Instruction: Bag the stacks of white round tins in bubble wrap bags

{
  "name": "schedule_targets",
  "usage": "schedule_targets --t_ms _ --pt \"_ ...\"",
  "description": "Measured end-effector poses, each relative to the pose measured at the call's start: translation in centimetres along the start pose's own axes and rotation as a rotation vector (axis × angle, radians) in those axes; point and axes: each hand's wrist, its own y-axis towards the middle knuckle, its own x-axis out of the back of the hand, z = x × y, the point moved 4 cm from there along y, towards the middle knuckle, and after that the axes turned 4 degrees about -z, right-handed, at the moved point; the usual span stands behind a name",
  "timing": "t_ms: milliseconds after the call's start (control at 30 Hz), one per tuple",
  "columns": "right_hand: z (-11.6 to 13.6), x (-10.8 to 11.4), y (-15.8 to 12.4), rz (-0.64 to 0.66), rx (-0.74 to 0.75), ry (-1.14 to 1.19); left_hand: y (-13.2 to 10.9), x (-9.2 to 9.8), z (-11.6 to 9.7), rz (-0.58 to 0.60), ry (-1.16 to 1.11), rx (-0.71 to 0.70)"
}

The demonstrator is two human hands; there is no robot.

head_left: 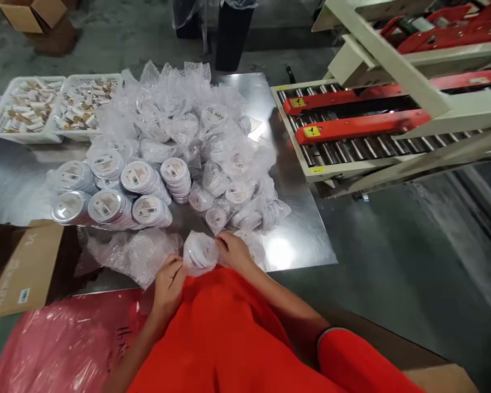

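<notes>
My left hand [168, 283] and my right hand [234, 250] both grip one bubble-wrap pouch [200, 254] with a round white tin inside, held at the near edge of the metal table [298, 240]. Fingers of both hands are curled on the pouch's sides. Just behind lies a big heap of wrapped tins [213, 147]. To the left, stacks of bare white tins [114, 191] lie on their sides with labels facing me. Loose empty bubble-wrap bags [135, 254] sit beside my left hand.
Two white baskets [28, 112] of small items stand at the table's far left. An open cardboard box [20, 267] sits at the near left, above a red plastic bag [61, 338]. A roller conveyor with red rails [352, 125] adjoins the table's right side.
</notes>
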Motion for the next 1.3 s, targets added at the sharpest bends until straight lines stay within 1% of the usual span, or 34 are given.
schedule_targets --t_ms 67,167,267,333,400,467,500,533,600,667,733,800,833,867,900,967,1033,1067,1133,1200,1233,1267,1300 --pt "-0.1 -0.2 0.0 0.011 -0.001 -0.029 -0.1 0.1 -0.3 -0.031 -0.017 -0.030" --pt "-0.2 -0.6 0.0 0.031 -0.003 -0.057 -0.4 -0.1 -0.4 -0.001 -0.014 -0.059" --pt "-0.8 -0.9 0.3 -0.005 -0.005 -0.022 -0.6 -0.1 -0.5 -0.014 -0.015 -0.082" --pt "-1.4 -1.6 0.5 0.015 -0.042 0.048 -0.4 0.0 -0.6 -0.030 -0.022 -0.071" --pt "-1.9 -2.3 0.5 0.038 -0.100 0.178 -0.2 0.2 -0.9 -0.038 -0.023 -0.055" --pt "-1.8 -2.8 0.1 0.026 -0.132 0.332 0.0 0.3 -1.1 -0.054 -0.017 -0.047" --pt "-1.5 -3.0 -0.2 0.022 -0.124 0.393 0.1 0.3 -1.2 -0.061 -0.016 -0.044" --pt "-1.1 -3.1 -0.5 0.027 -0.089 0.435 0.2 0.3 -1.2 -0.067 -0.011 -0.039" --pt "0.2 -3.1 -1.1 0.045 0.054 0.447 0.3 0.3 -1.1 -0.088 -0.001 -0.027" --pt "1.5 -3.3 -1.6 0.098 0.249 0.369 0.5 0.2 -0.8 -0.097 0.004 -0.018" --pt "2.4 -3.9 -1.7 0.196 0.399 0.223 0.7 -0.3 -0.5 -0.066 0.008 -0.036" --pt "2.5 -4.6 -1.4 0.287 0.449 0.081 0.9 -0.9 -0.2 -0.013 0.018 -0.069" --pt "2.4 -4.7 -1.1 0.308 0.447 0.039 1.0 -1.1 -0.1 -0.006 0.021 -0.079" --pt "2.2 -4.7 -0.7 0.297 0.421 0.028 1.0 -1.1 0.1 -0.017 0.020 -0.077" --pt "1.9 -4.5 -0.1 0.255 0.364 0.066 1.1 -0.9 0.3 -0.040 0.016 -0.069" --pt "0.9 -3.7 1.3 0.120 0.189 0.229 1.0 0.1 0.1 -0.083 0.015 -0.071" --pt "-0.7 -2.9 2.8 -0.026 -0.016 0.412 0.6 1.8 -1.3 -0.076 0.054 -0.152" --pt "-1.6 -2.7 3.4 -0.080 -0.098 0.484 0.2 2.8 -2.5 -0.064 0.089 -0.229" --pt "-3.2 -2.7 4.3 -0.147 -0.214 0.582 -1.3 4.7 -5.7 0.008 0.173 -0.428" --pt "-4.9 -2.9 4.5 -0.212 -0.319 0.679 -3.5 6.3 -9.4 0.032 0.225 -0.632" --pt "-5.6 -3.0 4.3 -0.246 -0.365 0.723 -4.8 7.0 -11.0 0.001 0.211 -0.710" --pt "-6.2 -3.1 4.0 -0.281 -0.407 0.767 -5.8 7.4 -12.1 -0.054 0.200 -0.677" --pt "-6.8 -3.1 3.5 -0.316 -0.444 0.806 -6.8 7.6 -12.8 -0.091 0.193 -0.597"
